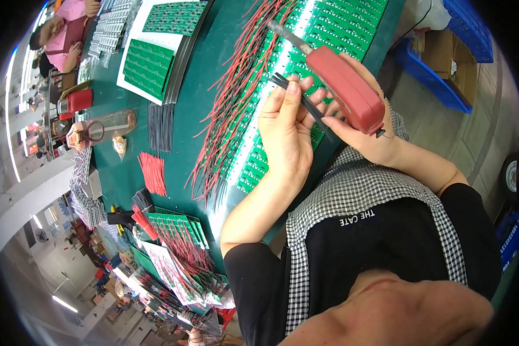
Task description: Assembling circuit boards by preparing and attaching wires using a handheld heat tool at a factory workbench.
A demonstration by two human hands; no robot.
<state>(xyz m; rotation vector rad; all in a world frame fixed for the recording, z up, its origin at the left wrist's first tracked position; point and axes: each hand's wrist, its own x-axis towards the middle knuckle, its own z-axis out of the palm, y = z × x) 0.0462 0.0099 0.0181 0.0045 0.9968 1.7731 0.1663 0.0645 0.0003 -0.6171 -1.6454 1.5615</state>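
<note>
My left hand (285, 130) pinches a small bundle of black wires (313, 108) between thumb and fingers. In my right hand (370, 141) is a red soldering gun (347, 89), its metal tip pointing up and left, past the wires' upper ends. The fingertips of my right hand also reach the lower part of that bundle; whether they press on it I cannot tell. Under both hands lie rows of green circuit boards (340, 32) on the green table (179, 138). Many red and black wires (236, 92) fan out along the boards' left side.
Further left lie more circuit boards (149, 66) on white sheets, loose black wires (160, 127), red wires (152, 173) and a bottle (106, 128). Wired boards (181, 230) are stacked nearer me. A blue crate (406, 75) holds cardboard. Another person (63, 43) sits across.
</note>
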